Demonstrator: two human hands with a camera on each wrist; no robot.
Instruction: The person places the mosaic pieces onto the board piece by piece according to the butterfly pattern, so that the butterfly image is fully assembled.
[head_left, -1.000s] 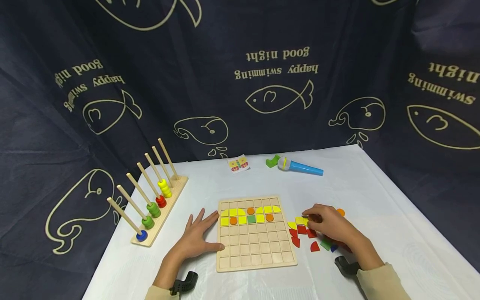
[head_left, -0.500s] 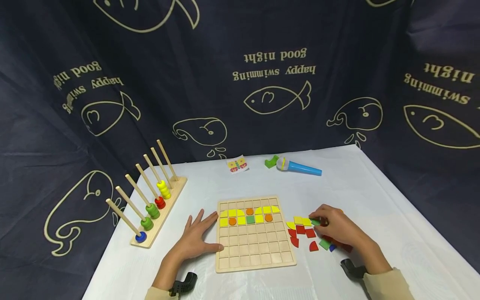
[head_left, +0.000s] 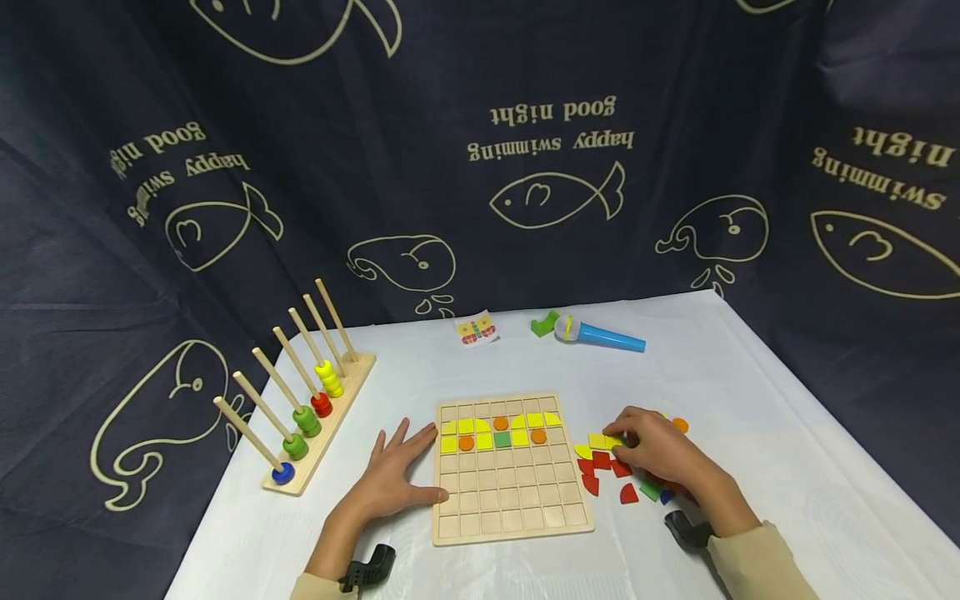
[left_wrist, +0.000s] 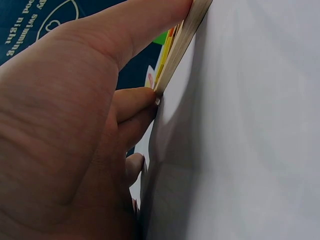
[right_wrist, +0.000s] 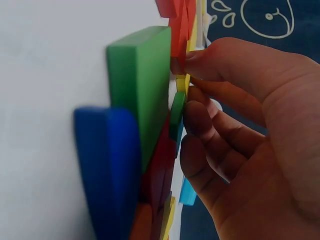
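Observation:
A square wooden grid board (head_left: 512, 500) holds yellow, orange and green tiles in two of its upper rows. My left hand (head_left: 393, 479) lies with fingers spread at its left side, thumb and forefinger against the edge. Right of the board, my right hand (head_left: 660, 442) has its thumb and forefinger on opposite sides of a yellow square tile (head_left: 612, 442), which lies beside another yellow tile (head_left: 596, 441). Red tiles (head_left: 602, 460) lie just nearer than these. In the right wrist view, a green tile (right_wrist: 150, 90) and a blue tile (right_wrist: 110, 165) stand out close to the camera.
A wooden peg stand (head_left: 330, 425) with coloured beads stands at the left. Along the back are a butterfly picture card (head_left: 477, 329), a green block (head_left: 544, 323) and a blue toy microphone (head_left: 611, 338). An orange disc (head_left: 680, 425) lies beyond the right hand.
The right hand drew back rightward over a green tile, then moved left again onto the yellow square tile. The left hand and the board have stayed in place.

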